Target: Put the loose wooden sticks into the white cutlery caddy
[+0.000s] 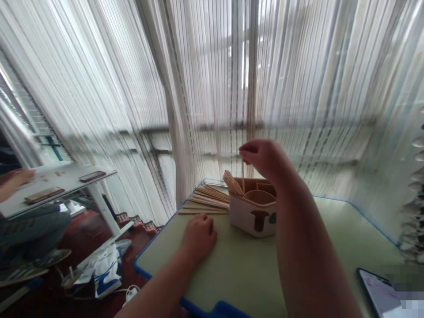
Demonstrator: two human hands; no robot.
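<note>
Evidently, a thin stick (243,181) is pinched upright by the right hand (265,159) at the box's (243,216) mouth, near the table's (238,269) far edge; the left hand (198,236) is rested, half-curled, apparently empty, beside loose sticks (213,201) near the far-left corner. The bundle (232,183) could be snagged by tilting.

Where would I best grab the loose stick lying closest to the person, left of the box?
I'd pinch the stick near its left end, coming down from above: it is thin and lies flat, that end points away from the box, and the left hand sits close to its middle.
</note>
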